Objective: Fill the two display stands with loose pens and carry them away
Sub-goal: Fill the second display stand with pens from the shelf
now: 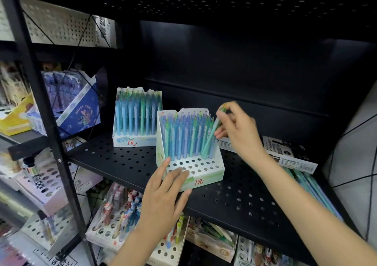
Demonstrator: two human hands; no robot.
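While the left hand [163, 196] lies flat on the front lip of the near display stand [206, 176], fingers straight over the empty holes, grip relaxed and holding nothing, it steadies the box on the black perforated shelf [234, 202]. Stand is thin white cardboard with a stepped, punched top; back rows full, front rows empty. Likely light, top-heavy once loaded, walls easy to crush; I'd lift it from under the base or by both side walls, not the torn back flap.

Loose pens [314, 186] lie in a pile at the shelf's right edge, under the right forearm. Slim, smooth plastic barrels in blue, teal and lilac; light, stiff, prone to roll.

Right hand [236, 127] pinches a teal pen [210, 137] near its top, tilted, its tip down among the right-hand rows. Whether it's seated in a hole, can't tell.

Second display stand [136, 121] sits behind-left, touching or just beside the first, looks full. Marker boxes [285, 151] lie behind the right wrist.
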